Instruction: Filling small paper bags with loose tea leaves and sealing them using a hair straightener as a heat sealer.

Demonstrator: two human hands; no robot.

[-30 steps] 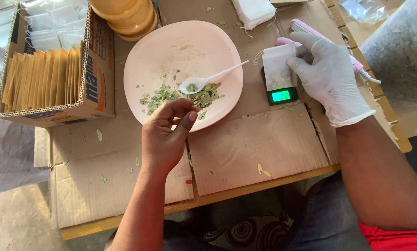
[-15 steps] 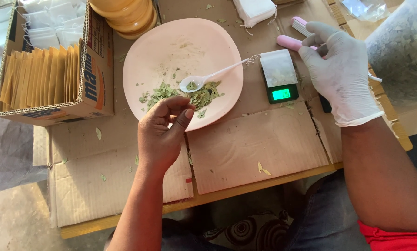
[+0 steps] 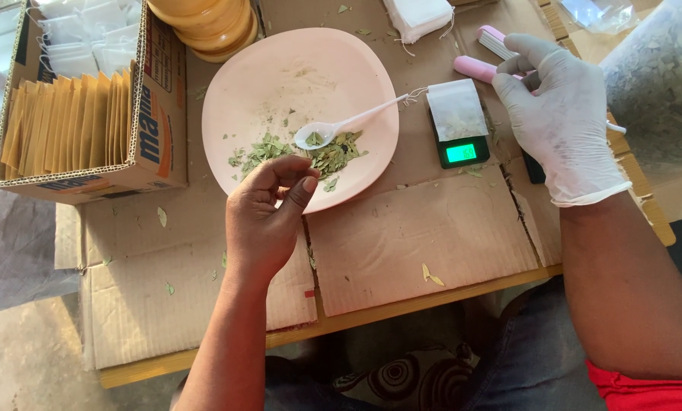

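Note:
My bare left hand (image 3: 268,217) hovers over the near rim of a pink plate (image 3: 303,72), its thumb and fingers pinched together; nothing shows between them. Dried green leaves (image 3: 333,156) lie on the plate, and a white plastic spoon (image 3: 344,125) rests among them with a few leaves in its bowl. To the right, a small white filter bag (image 3: 455,110) lies on a black pocket scale (image 3: 462,152) with a lit green display. My gloved right hand (image 3: 561,122) is beyond the scale, its fingers closed over a pink clamp-like tool (image 3: 474,68).
A cardboard box (image 3: 154,129) at left holds yellow envelopes (image 3: 67,122) and white bags. Stacked yellow bowls (image 3: 204,23) and a pile of white filter bags (image 3: 417,15) sit at the back. A large clear sack of dried leaves (image 3: 653,84) is at right. Cardboard sheets (image 3: 402,243) cover the table.
My right hand let go of the white bag, leaving it on the scale, then moved back and right onto the pink tool. My left hand has barely moved.

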